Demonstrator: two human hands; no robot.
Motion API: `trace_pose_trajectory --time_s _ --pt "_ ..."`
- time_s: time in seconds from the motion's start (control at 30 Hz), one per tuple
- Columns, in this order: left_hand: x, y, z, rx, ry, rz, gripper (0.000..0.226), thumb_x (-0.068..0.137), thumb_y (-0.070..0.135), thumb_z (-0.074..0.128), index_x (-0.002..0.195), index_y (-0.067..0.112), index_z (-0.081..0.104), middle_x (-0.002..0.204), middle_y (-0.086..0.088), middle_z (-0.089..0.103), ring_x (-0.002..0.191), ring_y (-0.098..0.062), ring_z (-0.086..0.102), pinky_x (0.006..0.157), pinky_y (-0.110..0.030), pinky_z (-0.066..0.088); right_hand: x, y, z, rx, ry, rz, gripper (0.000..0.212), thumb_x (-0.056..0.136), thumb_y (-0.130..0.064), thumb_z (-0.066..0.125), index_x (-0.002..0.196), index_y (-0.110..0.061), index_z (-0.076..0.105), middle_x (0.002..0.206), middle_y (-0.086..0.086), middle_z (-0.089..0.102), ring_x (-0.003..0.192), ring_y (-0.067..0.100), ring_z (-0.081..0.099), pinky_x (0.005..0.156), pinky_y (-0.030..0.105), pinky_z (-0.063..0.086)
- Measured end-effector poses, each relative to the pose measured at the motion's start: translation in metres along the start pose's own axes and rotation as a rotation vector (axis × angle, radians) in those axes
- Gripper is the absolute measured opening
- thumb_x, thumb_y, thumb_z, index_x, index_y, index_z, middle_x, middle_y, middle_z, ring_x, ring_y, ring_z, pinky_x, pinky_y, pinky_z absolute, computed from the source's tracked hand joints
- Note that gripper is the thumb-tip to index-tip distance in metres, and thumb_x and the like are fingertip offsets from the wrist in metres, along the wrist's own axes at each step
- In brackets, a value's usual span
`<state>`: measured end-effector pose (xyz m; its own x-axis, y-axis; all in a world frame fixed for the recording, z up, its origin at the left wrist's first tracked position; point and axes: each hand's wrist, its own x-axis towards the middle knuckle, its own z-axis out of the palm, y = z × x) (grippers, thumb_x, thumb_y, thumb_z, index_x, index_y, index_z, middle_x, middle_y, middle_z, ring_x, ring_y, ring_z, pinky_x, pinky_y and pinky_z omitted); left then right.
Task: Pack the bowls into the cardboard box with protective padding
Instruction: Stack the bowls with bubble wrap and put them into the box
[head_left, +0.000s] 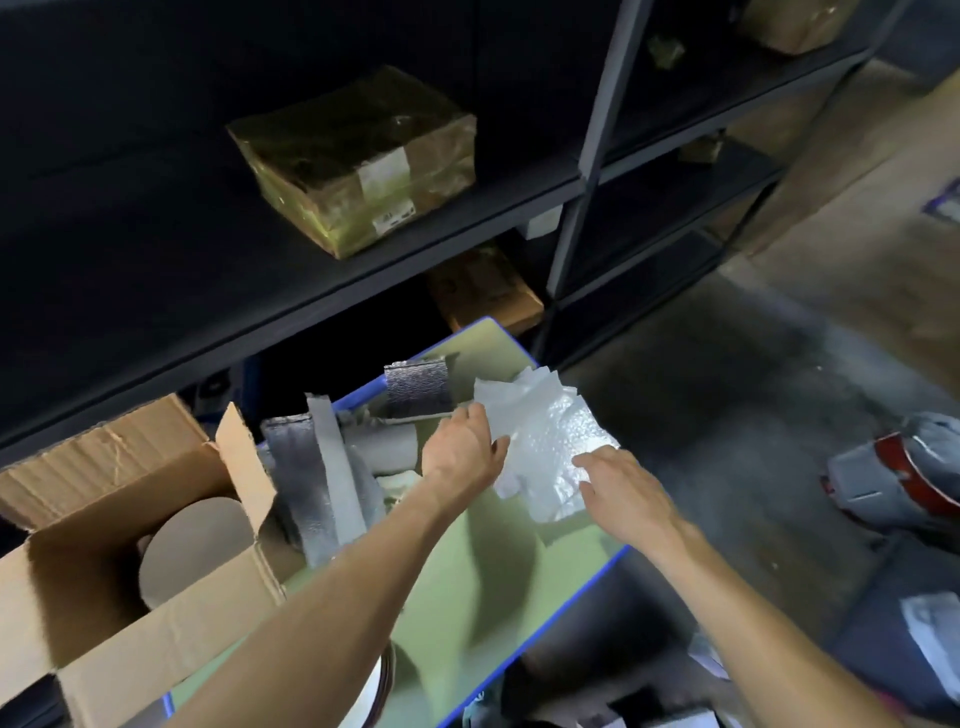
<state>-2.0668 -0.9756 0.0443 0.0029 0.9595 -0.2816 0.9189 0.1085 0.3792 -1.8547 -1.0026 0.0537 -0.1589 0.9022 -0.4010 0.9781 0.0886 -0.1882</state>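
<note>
At the far right corner of the desk (519, 571) lies the padding (550, 431), a crumpled heap of white bubble wrap and thin foam sheet, with its outer edge past the desk's rim. My left hand (462, 452) pinches its left edge, thumb on top and fingers curled over the sheet. My right hand (623, 493) lies flat on the wrap with fingers spread, gripping nothing.

I judge this stuff to be very light, limp and a little slick. It will flop and trail if lifted from one point, and loose sheets could slide apart. The best hold is two opposite edges, one in each hand, keeping the layers pinched together.

Well to the left, the box (119, 660) stands open on the desk with its flaps up. Inside is a pale round shape that I take for a bowl (197, 551), though blur keeps me from being sure. If it is one, it is hard and breakable, so the wrap should go around or under it with no pressing.

Between box and padding lie grey rolls (301, 478) of foil-faced foam. Beyond the desk runs a dark shelf (363, 270) with a taped parcel (358, 156) on it.
</note>
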Motion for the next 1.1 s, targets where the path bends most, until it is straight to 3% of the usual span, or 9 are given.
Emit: trace_pose_trajectory --time_s 0.17,0.27,0.33,0.43,0.57,0.7,0.83,1.0,1.1 --pt "0.022 0.004 0.013 0.013 0.057 -0.019 0.035 0.098 0.041 0.049 0.115 0.011 0.052 0.114 -0.01 0.061 0.1 -0.032 0.062 0.072 -0.038 0.043 0.007 0.007 -0.002 0.015 -0.007 0.026 0.04 0.097 -0.019 0.045 0.136 -0.023 0.052 0.135 0.001 0.051 0.127 0.025 0.042 0.095 0.038 0.045" --pt "0.022 0.003 0.014 -0.101 0.129 -0.032 0.014 0.096 0.027 0.049 0.089 0.015 0.051 0.089 -0.009 0.064 0.084 -0.035 0.064 0.065 -0.035 0.041 0.01 0.007 -0.004 0.004 -0.019 0.038 0.04 0.098 -0.019 0.043 0.137 -0.022 0.051 0.137 0.002 0.05 0.126 0.025 0.042 0.095 0.039 0.046" --pt "0.018 0.002 0.01 -0.192 0.161 -0.051 0.015 0.094 0.023 0.046 0.082 0.015 0.047 0.076 -0.009 0.062 0.076 -0.04 0.061 0.063 -0.037 0.044 0.013 0.004 -0.006 0.008 -0.026 0.042 0.044 0.098 -0.018 0.042 0.141 -0.022 0.048 0.14 0.001 0.048 0.127 0.025 0.041 0.095 0.04 0.046" --pt "0.007 -0.005 -0.006 -0.375 0.211 -0.095 0.012 0.093 0.021 0.046 0.093 0.017 0.057 0.075 -0.009 0.066 0.076 -0.038 0.06 0.067 -0.039 0.049 0.016 -0.002 -0.011 0.022 -0.015 0.042 0.047 0.097 -0.014 0.041 0.143 -0.02 0.045 0.14 0.001 0.048 0.127 0.025 0.041 0.095 0.041 0.046" --pt "-0.016 -0.022 -0.034 -0.566 0.248 -0.126 0.024 0.085 0.014 0.044 0.096 0.024 0.063 0.076 0.0 0.072 0.07 -0.026 0.065 0.064 -0.035 0.054 0.019 -0.017 -0.019 -0.014 0.074 0.02 0.017 0.1 -0.029 0.044 0.108 -0.014 0.048 0.12 0.006 0.054 0.106 0.027 0.046 0.074 0.037 0.042" --pt "-0.042 -0.047 -0.063 -0.717 0.301 -0.193 0.024 0.086 0.016 0.039 0.088 0.025 0.062 0.065 0.003 0.073 0.059 -0.016 0.071 0.055 -0.032 0.058 0.023 -0.039 -0.023 -0.007 0.121 -0.001 0.042 0.102 -0.04 0.045 0.133 -0.012 0.042 0.129 0.009 0.049 0.118 0.029 0.045 0.078 0.037 0.041" --pt "-0.076 -0.076 -0.09 -0.84 0.372 -0.232 0.029 0.091 0.008 0.038 0.095 0.02 0.065 0.067 -0.003 0.074 0.066 -0.014 0.074 0.068 -0.041 0.062 0.027 -0.068 -0.026 0.108 0.142 -0.053 0.058 0.099 -0.046 0.049 0.142 -0.01 0.034 0.134 0.012 0.051 0.124 0.033 0.047 0.088 0.042 0.044" --pt "-0.129 -0.107 -0.111 -0.952 0.428 -0.321 0.03 0.088 0.003 0.042 0.1 0.019 0.065 0.073 -0.006 0.076 0.07 -0.021 0.075 0.073 -0.045 0.062 0.027 -0.122 -0.033 0.596 0.056 -0.097 0.03 0.092 -0.044 0.056 0.111 -0.026 0.043 0.097 -0.004 0.067 0.094 0.026 0.063 0.076 0.037 0.044" --pt "-0.162 -0.126 -0.117 -0.952 0.387 -0.367 0.032 0.082 0.006 0.049 0.104 0.024 0.064 0.08 -0.004 0.077 0.074 -0.02 0.075 0.077 -0.048 0.061 0.023 -0.158 -0.035 0.737 0.062 -0.191 0.021 0.086 -0.02 0.059 0.084 -0.026 0.039 0.064 -0.009 0.046 0.059 0.016 0.048 0.061 0.035 0.039"
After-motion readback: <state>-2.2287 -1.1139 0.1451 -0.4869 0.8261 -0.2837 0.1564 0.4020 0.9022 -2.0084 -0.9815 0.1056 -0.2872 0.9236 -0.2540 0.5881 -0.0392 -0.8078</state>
